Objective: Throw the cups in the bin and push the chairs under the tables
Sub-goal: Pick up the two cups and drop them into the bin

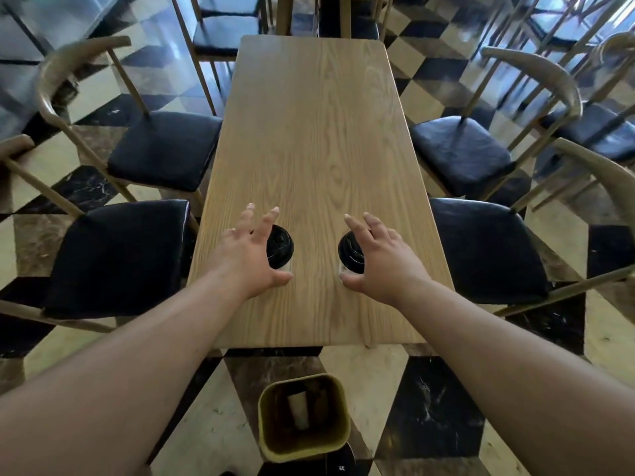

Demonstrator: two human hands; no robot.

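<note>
- My left hand (249,255) hangs with fingers spread wide beside the left-hand pale paper cup with a black plastic lid (280,247); thumb on my side of the cup, fingers on the far side, palm not yet closed on the wall.
- My right hand (379,259) mirrors it at the right-hand pale paper cup with a black plastic lid (350,250), likewise splayed; the thumb tip lies near the cup's base, but I cannot tell whether it touches.
- Each cup stands upright, long axis vertical, on the long light-wood rectangular table (316,132), just inside its own hand; the two cups sit between my hands, a strip of bare wood between them.
- The nearer hand for each cup is plain: left to left, right to right, with no crossing needed.
- The yellow square plastic bin (268,407) stands on the chequered floor on my side of both hands, below the table's near edge and about midway between my forearms; something pale already lies in it.
- I judge the coming move to be a closing of both hands sideways round the cup walls, then a draw back towards me and down to the bin.
- Black-cushioned wooden chairs (117,255) stand out from the table to the outside of each hand, seats not yet tucked under.
</note>
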